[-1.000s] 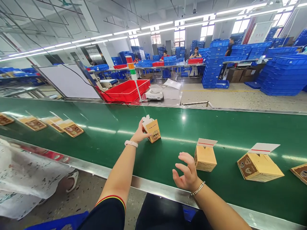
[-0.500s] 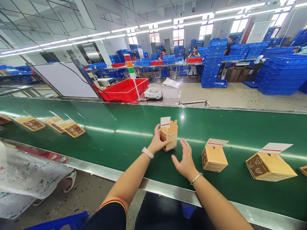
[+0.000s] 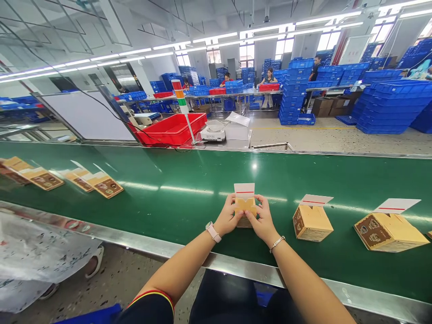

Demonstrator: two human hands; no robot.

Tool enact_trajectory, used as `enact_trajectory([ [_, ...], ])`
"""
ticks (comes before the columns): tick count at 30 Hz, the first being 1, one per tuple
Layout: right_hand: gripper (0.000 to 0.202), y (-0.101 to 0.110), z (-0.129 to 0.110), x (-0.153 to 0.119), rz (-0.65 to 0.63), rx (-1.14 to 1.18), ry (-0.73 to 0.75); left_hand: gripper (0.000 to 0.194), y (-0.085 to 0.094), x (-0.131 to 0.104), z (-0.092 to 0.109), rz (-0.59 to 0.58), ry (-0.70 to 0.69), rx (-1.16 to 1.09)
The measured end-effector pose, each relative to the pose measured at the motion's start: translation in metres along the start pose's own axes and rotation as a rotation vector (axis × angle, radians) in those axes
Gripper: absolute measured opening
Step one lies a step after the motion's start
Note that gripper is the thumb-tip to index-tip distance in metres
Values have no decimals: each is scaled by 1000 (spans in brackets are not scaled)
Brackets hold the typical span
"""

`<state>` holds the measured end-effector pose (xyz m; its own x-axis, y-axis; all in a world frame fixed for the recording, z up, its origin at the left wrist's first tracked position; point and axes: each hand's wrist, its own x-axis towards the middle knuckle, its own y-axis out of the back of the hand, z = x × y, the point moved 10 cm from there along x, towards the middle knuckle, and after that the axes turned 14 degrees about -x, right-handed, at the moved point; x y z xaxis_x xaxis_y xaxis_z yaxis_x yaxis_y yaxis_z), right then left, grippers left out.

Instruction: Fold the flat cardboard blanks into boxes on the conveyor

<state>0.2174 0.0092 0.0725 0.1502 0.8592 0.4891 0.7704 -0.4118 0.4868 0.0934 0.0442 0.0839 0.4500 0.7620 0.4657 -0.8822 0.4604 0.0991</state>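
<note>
A small cardboard box [image 3: 245, 206] stands on the green belt [image 3: 189, 207] in front of me, its white flap with a red line raised at the back. My left hand [image 3: 228, 218] wraps its left side and my right hand [image 3: 262, 219] its right side. Both thumbs press on the tan flaps at the top. The box's lower part is mostly hidden by my hands. To the right stand a second box [image 3: 312, 222] and a wider box [image 3: 391, 231], each with its white flap up.
Flat cartons [image 3: 106, 183] lie on the belt at the left. Beyond it are a red bin [image 3: 172, 130], a signal light [image 3: 181, 96] and a scale [image 3: 213, 131]. A person's apron [image 3: 43, 256] shows at lower left. Metal edging [image 3: 151, 249] runs along the near side.
My right hand has closed in on the box, which now faces me squarely. Its upright top flaps are folded down under my thumbs. The boxes at the right appear slightly further right.
</note>
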Motion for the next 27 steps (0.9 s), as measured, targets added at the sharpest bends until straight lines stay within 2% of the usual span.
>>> enact_trajectory([
  [2, 37, 5, 0, -1, 68, 61, -55, 43, 2, -3, -5, 104, 83, -108],
  [5, 31, 13, 15, -3, 169, 132, -238, 43, 2, -7, -24, 282, 306, -317],
  [7, 27, 14, 32, -7, 195, 182, -412, 47, -8, -8, -37, 329, 478, -447],
  [10, 35, 11, 48, -14, 182, 282, -610, 45, -24, -7, -44, 348, 661, -567],
  [16, 38, 19, 54, -17, 158, 395, -722, 46, -46, -2, -46, 382, 727, -650],
  [22, 42, 33, 58, -11, 263, 430, -669, 41, -58, 5, -53, 358, 719, -752],
  [27, 46, 40, 61, -10, 342, 421, -640, 46, -75, 8, -51, 262, 789, -790],
])
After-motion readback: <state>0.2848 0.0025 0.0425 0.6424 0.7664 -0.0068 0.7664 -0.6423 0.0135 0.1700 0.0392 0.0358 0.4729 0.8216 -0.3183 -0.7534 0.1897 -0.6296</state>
